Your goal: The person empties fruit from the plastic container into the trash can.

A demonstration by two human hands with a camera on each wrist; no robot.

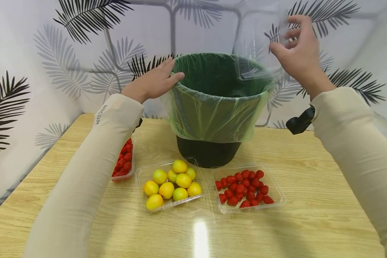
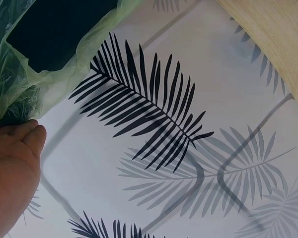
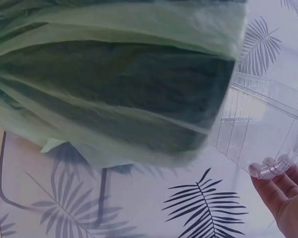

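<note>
My right hand point(image 1: 297, 53) grips a clear plastic container point(image 3: 258, 124) by its side, tilted over the right part of a bin. The bin point(image 1: 209, 152) is black and lined with a translucent green bag point(image 1: 216, 118) folded over its rim. The container's lower corner overlaps the bin's mouth in the head view; fingertips show through its clear wall in the right wrist view. My left hand point(image 1: 156, 80) touches the bag-covered rim at the bin's left, its fingers straight. The bin's bottom is hidden in shadow.
A clear tray point(image 1: 169, 206) of yellow round fruits and a clear tray point(image 1: 224, 210) of raspberries stand in front of the bin on the wooden table point(image 1: 319, 200). Another raspberry tray point(image 1: 125, 177) is partly hidden by my left sleeve. A leaf-patterned sheet point(image 1: 93, 64) hangs behind.
</note>
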